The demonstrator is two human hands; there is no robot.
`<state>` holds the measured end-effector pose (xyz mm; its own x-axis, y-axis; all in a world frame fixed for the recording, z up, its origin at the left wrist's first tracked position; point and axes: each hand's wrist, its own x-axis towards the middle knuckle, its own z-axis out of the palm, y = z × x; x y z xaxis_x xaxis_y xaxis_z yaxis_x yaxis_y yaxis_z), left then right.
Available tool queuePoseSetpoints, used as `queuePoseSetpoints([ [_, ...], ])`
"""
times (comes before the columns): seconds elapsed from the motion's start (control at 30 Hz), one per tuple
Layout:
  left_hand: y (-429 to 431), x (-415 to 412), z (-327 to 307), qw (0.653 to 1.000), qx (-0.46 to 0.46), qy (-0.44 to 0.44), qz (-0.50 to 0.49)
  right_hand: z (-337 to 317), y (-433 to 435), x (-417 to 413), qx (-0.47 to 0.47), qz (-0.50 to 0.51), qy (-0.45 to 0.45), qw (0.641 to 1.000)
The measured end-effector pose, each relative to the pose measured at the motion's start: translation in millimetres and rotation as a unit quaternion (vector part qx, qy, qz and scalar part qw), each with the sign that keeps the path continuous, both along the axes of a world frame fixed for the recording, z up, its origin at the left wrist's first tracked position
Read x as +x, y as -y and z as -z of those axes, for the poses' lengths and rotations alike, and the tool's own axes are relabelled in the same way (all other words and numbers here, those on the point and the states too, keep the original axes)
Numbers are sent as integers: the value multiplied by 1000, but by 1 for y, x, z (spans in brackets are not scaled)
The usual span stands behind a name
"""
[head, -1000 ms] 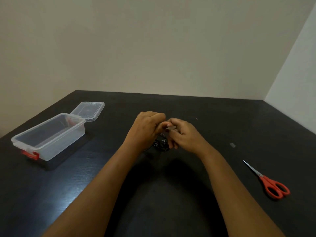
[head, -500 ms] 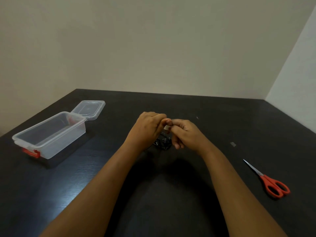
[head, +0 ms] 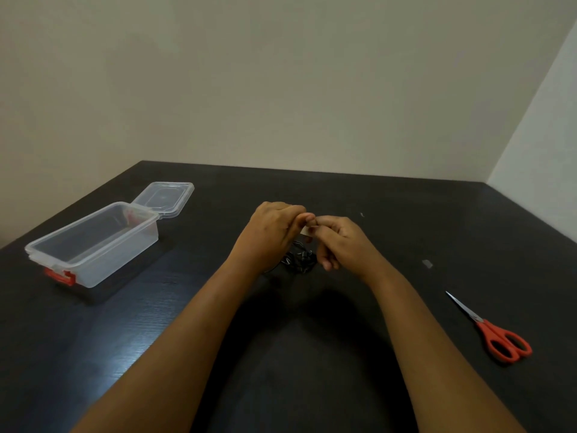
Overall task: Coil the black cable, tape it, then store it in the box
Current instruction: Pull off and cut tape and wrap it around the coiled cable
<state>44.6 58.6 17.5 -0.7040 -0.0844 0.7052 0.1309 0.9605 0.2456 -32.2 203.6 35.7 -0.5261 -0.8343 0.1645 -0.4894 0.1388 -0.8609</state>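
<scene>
A coiled black cable [head: 299, 261] hangs between my two hands at the middle of the dark table. My left hand [head: 271, 236] grips the coil from the left, fingers curled over it. My right hand [head: 336, 242] pinches a small pale piece of tape [head: 307, 230] against the top of the coil, where both hands meet. Most of the cable is hidden behind my fingers. The clear plastic box [head: 93, 242] stands open at the left, with nothing visible inside it.
The box's clear lid [head: 164, 198] lies flipped back behind it, and a red latch [head: 61, 275] shows at its near end. Red-handled scissors [head: 496, 334] lie at the right. A small tape scrap [head: 427, 263] sits on the table [head: 312, 354] right of my hands.
My hands have shifted slightly, with the right fingers working the tape piece over the coil. The box and scissors have not moved.
</scene>
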Motion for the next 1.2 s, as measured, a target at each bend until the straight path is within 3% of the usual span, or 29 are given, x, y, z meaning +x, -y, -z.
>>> queuePoseSetpoints([
  [0.33,1,-2,4,1000,-17,6,-2,2,-1,-1,18,13,-37,999],
  [0.53,-1,-1,1,999,-19,-31,-2,1,-1,1,-8,7,11,1000],
  [1.0,-1,-2,3,999,-12,-32,-6,3,0,-1,-16,17,-37,999],
  [1.2,-3,0,0,999,13,-41,1,3,-1,0,-33,4,13,999],
])
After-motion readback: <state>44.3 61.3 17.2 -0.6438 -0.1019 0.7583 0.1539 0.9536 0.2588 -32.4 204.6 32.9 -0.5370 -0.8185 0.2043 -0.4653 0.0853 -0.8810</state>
